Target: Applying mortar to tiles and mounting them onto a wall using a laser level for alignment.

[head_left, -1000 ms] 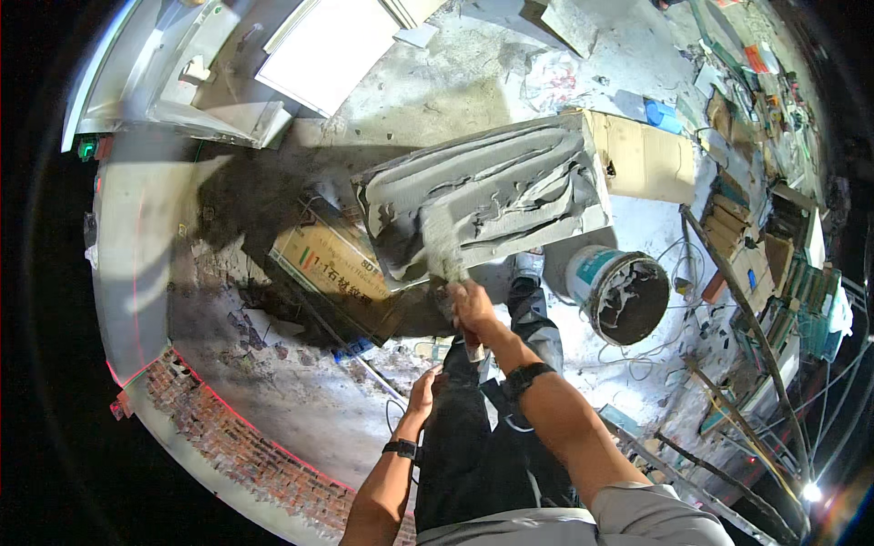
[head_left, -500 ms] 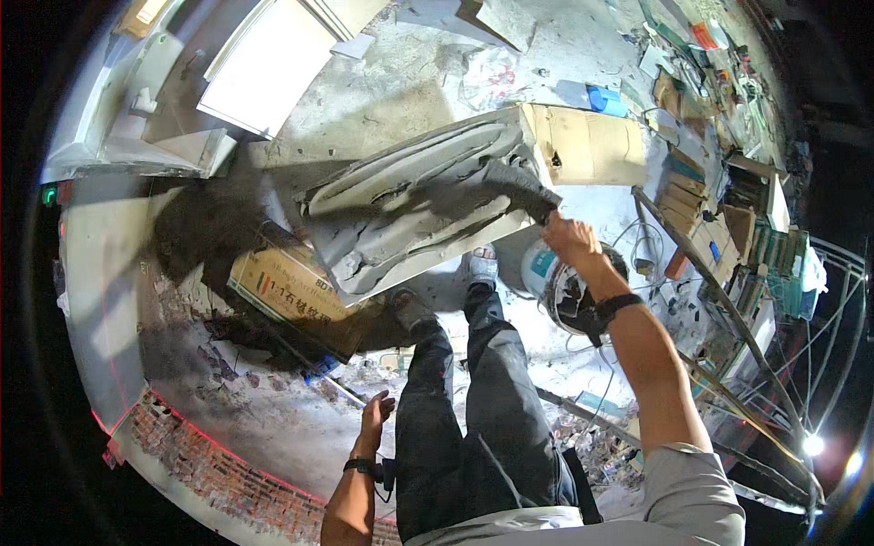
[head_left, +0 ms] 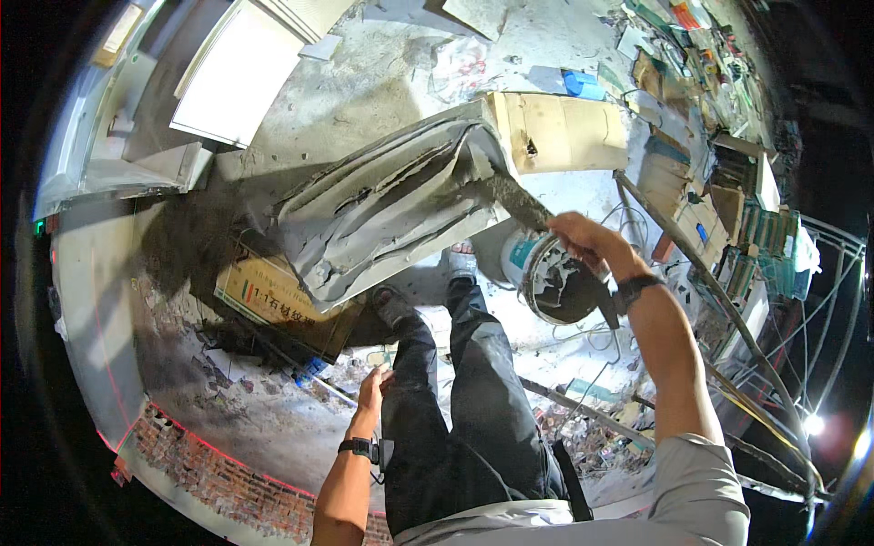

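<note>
My right hand (head_left: 587, 242) is closed around the handle of a trowel (head_left: 517, 201), whose blade is coated with grey mortar. The blade reaches over the right end of a large slab (head_left: 401, 259), and its tip meets the wet mortar there. Thick grey mortar (head_left: 382, 205) covers the slab's top in long ridges and furrows. Below my right hand is a white bucket (head_left: 520, 257) with a teal label, its inside smeared with mortar. My left hand (head_left: 373, 389) hangs beside my left knee, fingers loosely bent and apart, holding nothing.
Beyond the slab's right end lies a flat cardboard piece (head_left: 574, 132). A brown carton (head_left: 273, 296) sits at the slab's lower left. A metal pole (head_left: 678, 227) slants along the right, near stacked boxes (head_left: 774, 227). White panels (head_left: 237, 77) lie at the upper left. Rubble (head_left: 601, 455) litters the floor.
The trowel blade has slid toward the slab's right end, and my right hand has moved right over the bucket. My left hand is closer to my knee. The whole view has shifted slightly.
</note>
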### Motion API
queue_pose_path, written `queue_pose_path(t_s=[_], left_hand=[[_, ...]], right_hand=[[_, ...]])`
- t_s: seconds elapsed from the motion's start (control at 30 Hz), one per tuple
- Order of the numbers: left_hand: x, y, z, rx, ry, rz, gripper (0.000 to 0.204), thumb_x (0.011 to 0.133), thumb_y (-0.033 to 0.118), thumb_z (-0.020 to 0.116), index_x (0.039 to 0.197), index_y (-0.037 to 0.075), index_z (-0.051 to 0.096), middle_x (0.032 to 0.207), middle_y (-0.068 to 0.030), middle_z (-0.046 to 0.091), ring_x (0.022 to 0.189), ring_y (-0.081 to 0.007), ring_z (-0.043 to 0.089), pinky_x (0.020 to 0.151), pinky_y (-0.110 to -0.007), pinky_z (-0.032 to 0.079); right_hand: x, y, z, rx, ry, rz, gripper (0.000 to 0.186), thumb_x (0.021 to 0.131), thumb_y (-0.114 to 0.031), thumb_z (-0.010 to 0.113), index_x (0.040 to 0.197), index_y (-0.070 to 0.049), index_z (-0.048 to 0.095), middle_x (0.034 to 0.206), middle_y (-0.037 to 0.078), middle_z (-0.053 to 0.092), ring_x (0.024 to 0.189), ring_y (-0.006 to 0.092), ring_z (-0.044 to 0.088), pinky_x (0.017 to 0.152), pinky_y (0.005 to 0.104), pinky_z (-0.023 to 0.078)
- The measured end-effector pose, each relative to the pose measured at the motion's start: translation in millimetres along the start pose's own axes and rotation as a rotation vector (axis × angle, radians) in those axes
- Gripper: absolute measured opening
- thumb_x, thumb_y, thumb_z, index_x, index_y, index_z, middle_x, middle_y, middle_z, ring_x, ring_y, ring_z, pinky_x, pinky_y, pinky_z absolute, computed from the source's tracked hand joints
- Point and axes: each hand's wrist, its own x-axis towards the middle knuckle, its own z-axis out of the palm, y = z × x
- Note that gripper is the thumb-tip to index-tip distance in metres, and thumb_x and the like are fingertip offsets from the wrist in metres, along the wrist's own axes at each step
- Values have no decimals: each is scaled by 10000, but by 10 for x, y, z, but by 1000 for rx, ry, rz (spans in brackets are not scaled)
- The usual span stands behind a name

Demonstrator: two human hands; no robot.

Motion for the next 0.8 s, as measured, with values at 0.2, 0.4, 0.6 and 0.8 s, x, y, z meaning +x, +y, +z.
queue_pose_path(t_s=[0.2, 0.4, 0.6, 0.8], left_hand=[[23, -5, -14, 35, -2, 2, 515, 973, 410, 425, 1297, 29, 546, 1152, -124, 653, 1001, -191, 629, 878, -305, 475], [124, -238, -151, 180, 89, -98, 463, 991, 366, 409, 1262, 28, 574, 1034, -87, 695, 857, -152, 652, 784, -257, 491], [70, -10, 356, 139, 104, -177, 483, 997, 379, 406, 1290, 23, 552, 1066, -81, 661, 956, -148, 610, 852, -283, 465], [339, 584, 1458, 138, 4, -124, 503, 973, 386, 473, 1283, -2, 551, 1181, -114, 628, 1096, -188, 584, 965, -302, 427]], right_hand=[[99, 1050, 298, 114, 148, -124, 320, 949, -330, 521, 941, -13, 562, 629, 35, 537, 475, 144, 537, 427, 300, 431], [540, 1911, 535, -267, 392, -201, 386, 875, -378, 510, 1028, -28, 563, 876, 266, 625, 823, 427, 626, 694, 473, 484], [322, 2149, 114, -384, 473, 26, 357, 881, -395, 509, 932, -49, 580, 779, 228, 638, 802, 437, 620, 697, 487, 468], [832, 1679, -510, -497, 399, -348, 318, 870, -353, 586, 851, -36, 597, 735, 222, 616, 733, 433, 616, 638, 481, 476]])
